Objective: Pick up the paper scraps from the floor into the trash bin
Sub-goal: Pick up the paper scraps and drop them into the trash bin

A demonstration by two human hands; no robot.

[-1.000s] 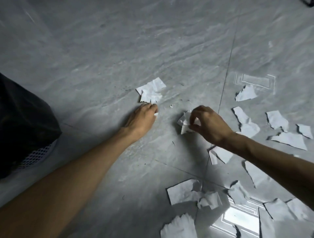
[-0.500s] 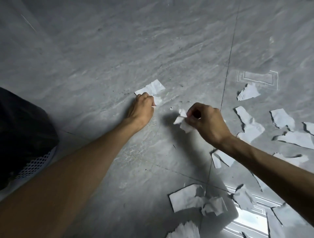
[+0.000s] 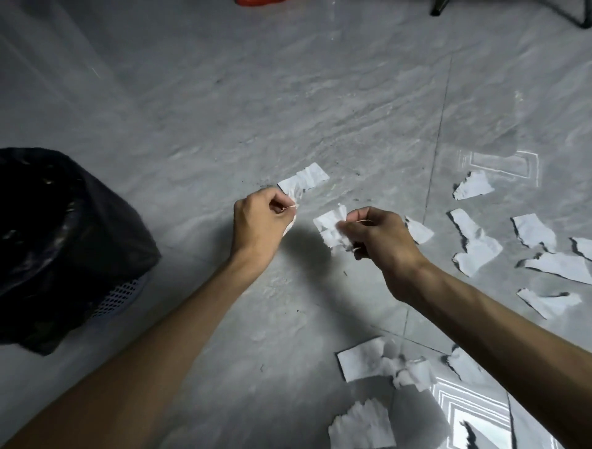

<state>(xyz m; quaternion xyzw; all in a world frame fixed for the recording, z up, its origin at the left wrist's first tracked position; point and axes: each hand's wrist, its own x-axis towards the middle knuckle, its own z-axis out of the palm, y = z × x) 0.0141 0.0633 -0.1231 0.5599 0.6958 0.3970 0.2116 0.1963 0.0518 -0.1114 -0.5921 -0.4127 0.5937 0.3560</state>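
My left hand (image 3: 259, 224) is closed on a white paper scrap (image 3: 304, 179) whose far end trails up and to the right, lifted off the grey floor. My right hand (image 3: 381, 237) pinches a crumpled white scrap (image 3: 330, 226) that sticks out to its left. Both hands hover above the floor near the middle of the view. The trash bin (image 3: 121, 296), a mesh basket lined with a black bag (image 3: 57, 237), stands at the left, beside my left forearm. Several torn white scraps lie on the floor to the right (image 3: 477, 250) and near the bottom (image 3: 362, 359).
The floor is grey tile with dark grout lines (image 3: 437, 144). Bright reflections show on the tiles at the right (image 3: 499, 163) and bottom right (image 3: 474, 413). A red object (image 3: 256, 2) and dark furniture legs (image 3: 442, 8) sit at the top edge.
Both hands have risen from the floor with their scraps. My left hand closed on the scrap it was reaching for. The view tilted up, showing more of the bin.
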